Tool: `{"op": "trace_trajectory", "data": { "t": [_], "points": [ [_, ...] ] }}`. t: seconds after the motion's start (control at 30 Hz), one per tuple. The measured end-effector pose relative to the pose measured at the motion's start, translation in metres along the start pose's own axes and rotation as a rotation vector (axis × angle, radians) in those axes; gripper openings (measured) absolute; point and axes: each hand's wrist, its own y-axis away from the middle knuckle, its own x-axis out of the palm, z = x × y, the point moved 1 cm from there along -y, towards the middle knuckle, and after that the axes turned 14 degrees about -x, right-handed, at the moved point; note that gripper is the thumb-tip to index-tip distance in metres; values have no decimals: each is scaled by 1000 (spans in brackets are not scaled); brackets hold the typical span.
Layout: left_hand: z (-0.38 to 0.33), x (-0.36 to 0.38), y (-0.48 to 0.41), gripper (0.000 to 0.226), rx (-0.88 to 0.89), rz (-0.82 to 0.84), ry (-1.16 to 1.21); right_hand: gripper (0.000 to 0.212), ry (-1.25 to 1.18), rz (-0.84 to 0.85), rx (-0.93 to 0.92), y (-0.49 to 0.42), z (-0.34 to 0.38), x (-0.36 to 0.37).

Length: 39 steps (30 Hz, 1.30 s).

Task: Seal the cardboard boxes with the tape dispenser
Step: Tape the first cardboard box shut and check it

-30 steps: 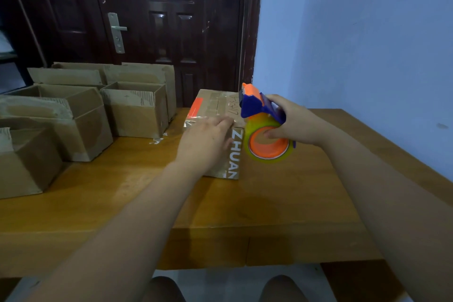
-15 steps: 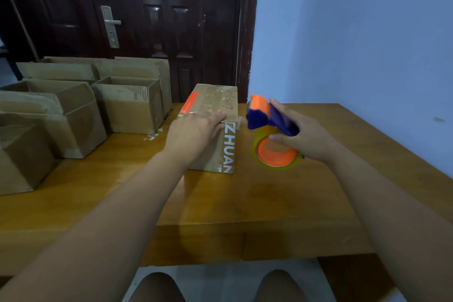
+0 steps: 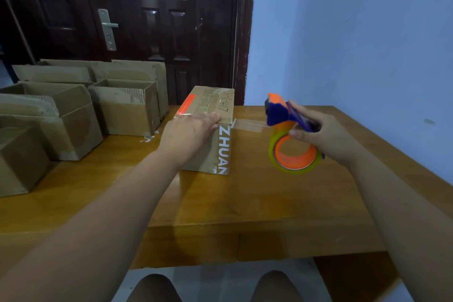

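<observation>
While the left hand (image 3: 188,135) lies flat atop the box (image 3: 222,152), the right hand (image 3: 327,138) grips the tape dispenser (image 3: 279,116).

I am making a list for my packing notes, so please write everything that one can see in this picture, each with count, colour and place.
closed brown cardboard box with white ZHUAN lettering: one, orange label on top, middle of the table
blue and orange plastic tape dispenser: one, yellowish roll, held right of that box
clear tape strip: one, transparent, stretched from box to dispenser
open brown cardboard boxes: at least four, left side of the table
wooden table: one, honey-brown
dark wooden door: one, behind the boxes, metal handle
pale blue wall: one, right
left hand: one, flat on the closed box
right hand: one, grips the dispenser
</observation>
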Motion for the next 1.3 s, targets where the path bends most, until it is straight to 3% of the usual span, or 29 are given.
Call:
{"op": "trace_trajectory", "data": {
  "t": [0.4,0.7,1.03,1.2,1.3],
  "points": [
    [-9,-3,6,36,11,-46,59,70,500,372,-28,-23,13,11],
    [-30,13,15,76,60,-21,-109,62,710,618,-22,-69,43,23],
    [-28,15,24,49,101,-178,89,52,584,702,69,-83,41,23],
    [-24,9,18,44,179,-91,55,44,412,723,159,-79,32,21],
    [-18,9,16,43,231,-30,18,27,151,749,288,-68,20,24]
  ]
}}
